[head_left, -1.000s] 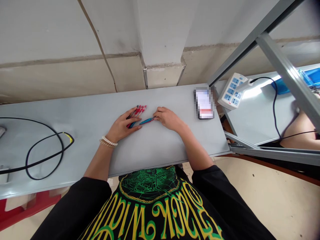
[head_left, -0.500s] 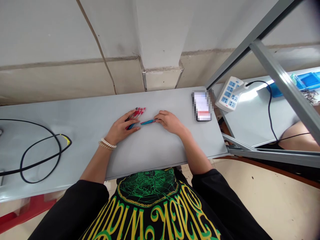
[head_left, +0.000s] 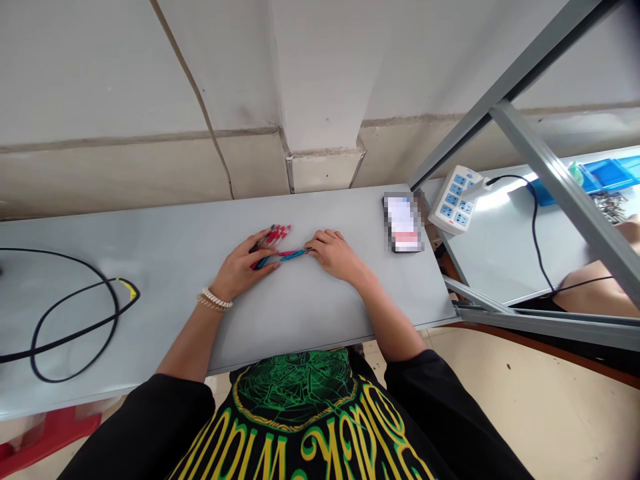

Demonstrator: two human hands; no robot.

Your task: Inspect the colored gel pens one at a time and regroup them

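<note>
My left hand (head_left: pixel 244 267) curls around a bunch of pens lying on the grey table (head_left: pixel 293 303). Clear pens with red ends (head_left: pixel 281 233) stick out past its index finger, and blue and pink pen parts (head_left: pixel 261 262) show between its fingers and thumb. My right hand (head_left: pixel 336 255) pinches the right ends of a blue pen (head_left: pixel 293 255) and a pink-red one beside it. Both point left, and the pink-red one reaches the left fingertips. The parts under my right fingers are hidden.
A phone (head_left: pixel 404 223) with a blurred screen lies to the right. Beyond it are a white power strip (head_left: pixel 455 200), a metal frame (head_left: pixel 540 157), blue trays (head_left: pixel 607 175) and another person's arm (head_left: pixel 590 287). A black cable (head_left: pixel 117 313) loops at left.
A pink-red pen now shows beside the blue one, between my two hands. My right hand has shifted slightly left. The whole view has moved down a little.
</note>
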